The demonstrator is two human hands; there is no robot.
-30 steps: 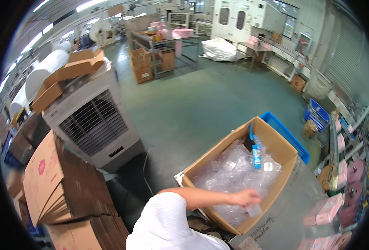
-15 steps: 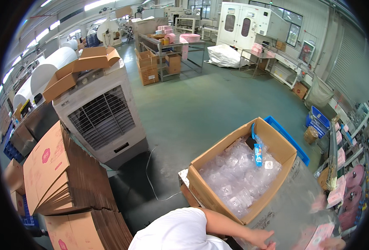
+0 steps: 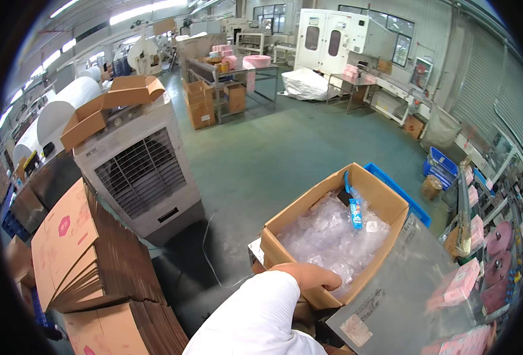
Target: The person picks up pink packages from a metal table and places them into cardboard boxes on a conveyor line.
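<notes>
Resting on the near rim of an open cardboard box (image 3: 385, 204), 1 hand (image 3: 310, 276) comes in from the lower edge on a white-sleeved arm (image 3: 255, 322). Which of the person's 2 hands it is cannot be told for sure; by the way the arm crosses it looks like the left. Its fingers (image 3: 331, 279) lie curled over the box edge, lightly closed on the cardboard rather than spread, with nothing else in its hold. The other hand is not in view.

The box sits directly under and beyond the hand, tilted a little, its flaps standing up. Inside it, just past the fingertips, lies a heap of clear plastic bags (image 3: 332, 236). Farther from the hand, against the far wall of the box, a blue tube-shaped pack (image 3: 355, 212) leans upright among the plastic.

To the right of the hand, a grey metal table top (image 3: 409, 284) touches the box's side, with pink packs (image 3: 461, 283) lying on it near the far edge. Beyond the box, a blue crate (image 3: 403, 192) shows just behind it on the floor.

To the left of the arm, well apart from the hand, stands a stack of flattened cardboard cartons (image 3: 78, 248). Beyond that stack stands a large grey air cooler (image 3: 140, 171) with an open carton (image 3: 116, 97) on top.
</notes>
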